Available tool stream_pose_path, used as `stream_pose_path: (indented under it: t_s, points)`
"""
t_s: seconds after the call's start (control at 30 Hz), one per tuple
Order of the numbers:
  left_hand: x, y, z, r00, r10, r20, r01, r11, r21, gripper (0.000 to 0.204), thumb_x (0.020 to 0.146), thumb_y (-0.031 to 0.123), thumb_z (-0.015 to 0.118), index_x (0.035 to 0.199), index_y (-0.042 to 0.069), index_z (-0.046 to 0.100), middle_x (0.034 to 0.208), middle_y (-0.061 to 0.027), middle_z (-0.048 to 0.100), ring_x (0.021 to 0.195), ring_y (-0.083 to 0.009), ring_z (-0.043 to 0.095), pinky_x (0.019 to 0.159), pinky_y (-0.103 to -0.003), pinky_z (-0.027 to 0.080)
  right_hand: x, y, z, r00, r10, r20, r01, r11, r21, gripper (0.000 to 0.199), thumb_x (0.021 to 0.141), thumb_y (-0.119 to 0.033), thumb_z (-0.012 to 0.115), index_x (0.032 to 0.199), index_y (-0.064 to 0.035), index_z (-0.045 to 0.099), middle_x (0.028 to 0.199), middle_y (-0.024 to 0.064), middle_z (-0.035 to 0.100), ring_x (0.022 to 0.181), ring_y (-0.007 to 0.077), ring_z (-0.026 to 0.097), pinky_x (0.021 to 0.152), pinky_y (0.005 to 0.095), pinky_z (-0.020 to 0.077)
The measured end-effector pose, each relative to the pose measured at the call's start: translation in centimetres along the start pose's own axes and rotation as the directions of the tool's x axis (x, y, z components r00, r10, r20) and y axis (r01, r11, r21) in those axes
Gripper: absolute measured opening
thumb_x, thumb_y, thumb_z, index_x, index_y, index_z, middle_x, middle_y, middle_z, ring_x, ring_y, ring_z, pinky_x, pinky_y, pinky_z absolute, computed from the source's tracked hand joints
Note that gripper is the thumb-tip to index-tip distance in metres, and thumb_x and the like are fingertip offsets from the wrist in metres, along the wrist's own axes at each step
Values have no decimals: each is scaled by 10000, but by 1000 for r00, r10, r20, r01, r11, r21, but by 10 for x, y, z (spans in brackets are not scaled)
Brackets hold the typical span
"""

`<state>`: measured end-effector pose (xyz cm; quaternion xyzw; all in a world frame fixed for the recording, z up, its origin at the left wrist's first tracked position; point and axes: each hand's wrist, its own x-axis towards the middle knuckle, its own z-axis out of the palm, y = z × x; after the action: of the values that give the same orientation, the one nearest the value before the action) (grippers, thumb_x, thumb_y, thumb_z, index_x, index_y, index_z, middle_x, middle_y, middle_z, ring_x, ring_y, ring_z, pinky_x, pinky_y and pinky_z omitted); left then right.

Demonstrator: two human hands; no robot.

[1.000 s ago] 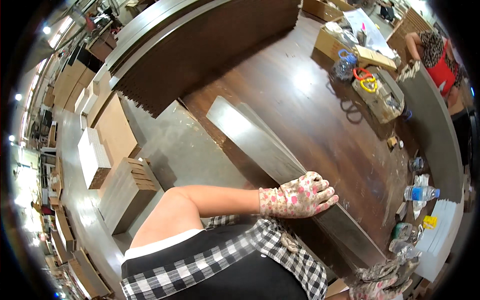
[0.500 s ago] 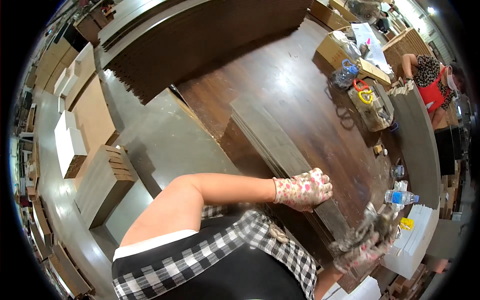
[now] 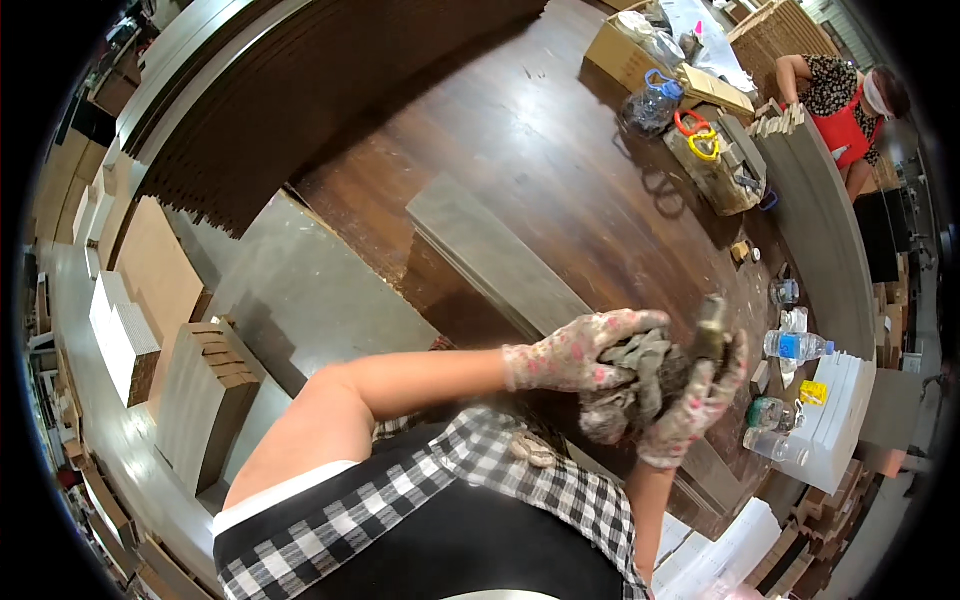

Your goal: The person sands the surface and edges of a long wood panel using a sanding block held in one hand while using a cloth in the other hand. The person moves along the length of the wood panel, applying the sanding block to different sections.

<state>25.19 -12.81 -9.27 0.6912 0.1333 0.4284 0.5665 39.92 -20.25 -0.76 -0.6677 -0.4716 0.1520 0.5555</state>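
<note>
My left hand (image 3: 560, 355), in a white glove with pink flowers, is closed on a crumpled grey rag (image 3: 645, 370). Against the rag's other side is my right hand (image 3: 690, 418), in a matching soiled glove, its fingers curled. A short upright object (image 3: 711, 330), yellowish and smeared by motion, sticks up at the right fingers; its kind cannot be made out. Both hands are raised over a stack of long grey boards (image 3: 490, 245) lying slantwise on the dark brown table (image 3: 540, 130). The hands and rag hide part of the stack.
Scissors with red and yellow handles (image 3: 697, 135) lie on a taped block at the far right. Beyond stands a blue-handled plastic jug (image 3: 650, 105). Water bottles (image 3: 798, 346) and white stacked sheets (image 3: 835, 425) are at right. A co-worker in a red apron (image 3: 848, 130) stands behind grey panels.
My left hand has left the boards and taken hold of the rag. My right hand has moved up and left with the rag, bringing both hands together. The view has shifted.
</note>
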Motion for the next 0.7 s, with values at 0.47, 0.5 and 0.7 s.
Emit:
stream_pose_path:
  t_s: [0.47, 0.5, 0.7]
  points:
    - [-12, 17, -36, 905, -65, 421, -66, 955, 289, 450, 688, 317, 730, 1051, 53, 691, 1006, -120, 678, 896, -327, 652, 768, -443, 531, 80, 67, 53, 513, -162, 843, -52, 974, 219, 423, 745, -75, 796, 1151, -44, 684, 1195, 133, 645, 1120, 279, 635, 957, 378, 516]
    - [-14, 15, -36, 903, -61, 426, -74, 953, 293, 466, 682, 325, 738, 1064, 62, 689, 1018, -114, 674, 898, -322, 649, 775, -441, 525, 84, 63, 63, 496, -183, 849, 12, 979, 204, 419, 749, -92, 802, 1149, -53, 685, 1172, 129, 657, 1110, 290, 644, 943, 384, 525]
    - [-11, 15, -34, 906, -74, 416, -29, 971, 238, 466, 669, 314, 757, 1073, 105, 656, 1000, -90, 621, 923, -334, 616, 810, -474, 494, 103, 47, 165, 410, -381, 829, 148, 924, 351, 406, 779, -159, 768, 1153, -49, 656, 1153, 152, 653, 1072, 334, 637, 939, 414, 518]
